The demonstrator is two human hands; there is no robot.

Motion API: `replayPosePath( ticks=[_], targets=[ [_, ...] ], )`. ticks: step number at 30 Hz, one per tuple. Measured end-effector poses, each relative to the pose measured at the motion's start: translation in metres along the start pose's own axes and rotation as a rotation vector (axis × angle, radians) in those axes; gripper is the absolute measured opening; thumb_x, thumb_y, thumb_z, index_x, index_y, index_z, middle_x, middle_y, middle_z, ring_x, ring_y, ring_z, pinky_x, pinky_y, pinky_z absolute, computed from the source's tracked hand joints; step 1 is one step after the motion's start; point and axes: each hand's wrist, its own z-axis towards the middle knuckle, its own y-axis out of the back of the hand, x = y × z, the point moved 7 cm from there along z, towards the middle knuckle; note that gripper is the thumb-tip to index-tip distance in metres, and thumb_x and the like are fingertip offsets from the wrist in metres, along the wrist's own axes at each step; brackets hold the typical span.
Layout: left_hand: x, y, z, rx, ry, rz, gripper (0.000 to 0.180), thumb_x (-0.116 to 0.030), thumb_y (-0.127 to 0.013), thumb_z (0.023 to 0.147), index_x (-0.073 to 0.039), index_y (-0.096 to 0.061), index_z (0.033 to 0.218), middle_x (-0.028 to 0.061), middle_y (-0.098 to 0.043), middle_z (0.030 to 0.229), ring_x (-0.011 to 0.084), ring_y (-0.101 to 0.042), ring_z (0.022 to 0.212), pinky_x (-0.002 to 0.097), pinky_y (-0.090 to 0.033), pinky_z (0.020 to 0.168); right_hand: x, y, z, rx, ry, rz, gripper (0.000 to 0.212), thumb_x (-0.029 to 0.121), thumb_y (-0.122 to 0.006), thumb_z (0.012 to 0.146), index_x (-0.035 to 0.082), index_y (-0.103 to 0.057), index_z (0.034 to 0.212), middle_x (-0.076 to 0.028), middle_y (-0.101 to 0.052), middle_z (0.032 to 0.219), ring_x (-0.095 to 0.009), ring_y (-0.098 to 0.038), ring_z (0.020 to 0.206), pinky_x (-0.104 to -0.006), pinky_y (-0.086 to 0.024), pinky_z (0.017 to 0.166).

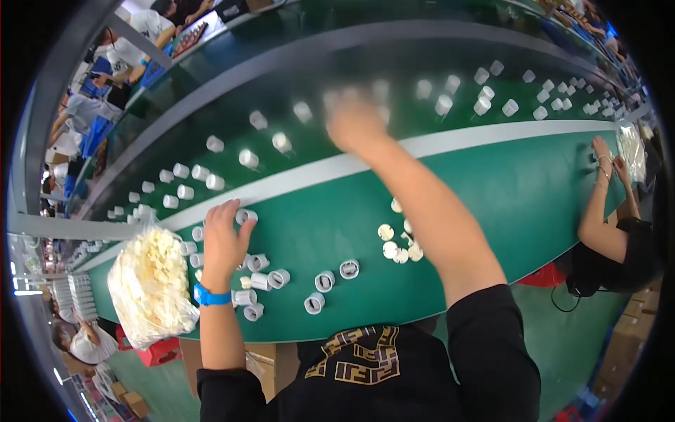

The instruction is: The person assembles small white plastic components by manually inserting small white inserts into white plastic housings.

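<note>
My left hand [223,238] rests low over the green worktop, thumb and fingers apart. A grey plastic cup [246,216] sits at the gap between its thumb and forefinger. More short grey cups stand or lie around that wrist, some showing dark inner parts, such as one grey cup [279,278]. My right hand [357,121] is stretched forward across the pale rail, over the dark belt. Motion smears its fingers, and whether they hold anything is hidden. White cups [281,143] sit on the belt on both sides of it. Cream round pieces [401,252] lie beside my right forearm.
A clear plastic bag [151,288] full of cream pieces stands at the left. The pale rail [492,135] divides the worktop [316,211] from the belt. Another person [608,235] works at the far right, near a second bag [631,151]. Several people sit beyond the belt, upper left.
</note>
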Motion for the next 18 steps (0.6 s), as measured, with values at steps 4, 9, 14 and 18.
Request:
replayPosePath(
  ticks=[4,9,14,18],
  targets=[
    [-0.005,-0.003,0.002,0.013,0.031,-0.111,0.042,-0.007,-0.075,0.086,0.001,-0.066,0.126,0.0210,-0.069,0.116,0.0421,-0.063,0.110,0.0484,-0.052,0.095,-0.034,0.067,-0.035,0.138,0.082,0.225,0.021,0.023,-0.067,0.090,0.007,-0.075,0.101,-0.017,-0.074,0.095,-0.039,-0.070,0.092,-0.0492,-0.056,0.081],
    [-0.014,-0.001,0.008,0.112,0.085,-0.194,0.045,0.000,-0.073,0.084,0.000,-0.065,0.128,0.0192,-0.068,0.114,0.0377,-0.066,0.105,0.0430,-0.055,0.091,-0.059,0.082,-0.134,0.562,0.028,0.217,0.023,0.017,-0.077,0.083,0.001,-0.076,0.100,-0.016,-0.072,0.095,-0.035,-0.068,0.091,-0.0425,-0.054,0.082],
    [-0.057,0.009,0.002,-0.048,0.107,-0.676,0.044,0.004,-0.071,0.081,0.000,-0.064,0.125,0.0111,-0.063,0.115,0.0217,-0.068,0.103,0.0323,-0.058,0.092,-0.047,0.080,-0.162,0.242,0.266,0.090,0.019,0.010,-0.079,0.080,0.002,-0.075,0.096,-0.014,-0.068,0.106,-0.034,-0.065,0.100,-0.0435,-0.053,0.088],
    [-0.085,0.011,0.000,-0.095,0.076,-0.854,0.041,0.006,-0.073,0.080,-0.001,-0.063,0.120,0.0100,-0.061,0.125,0.0171,-0.067,0.105,0.0317,-0.057,0.092,-0.050,0.071,-0.153,0.324,0.134,0.165,0.015,0.006,-0.076,0.080,0.002,-0.072,0.093,-0.015,-0.069,0.096,-0.034,-0.065,0.096,-0.0443,-0.053,0.087]
  ],
)
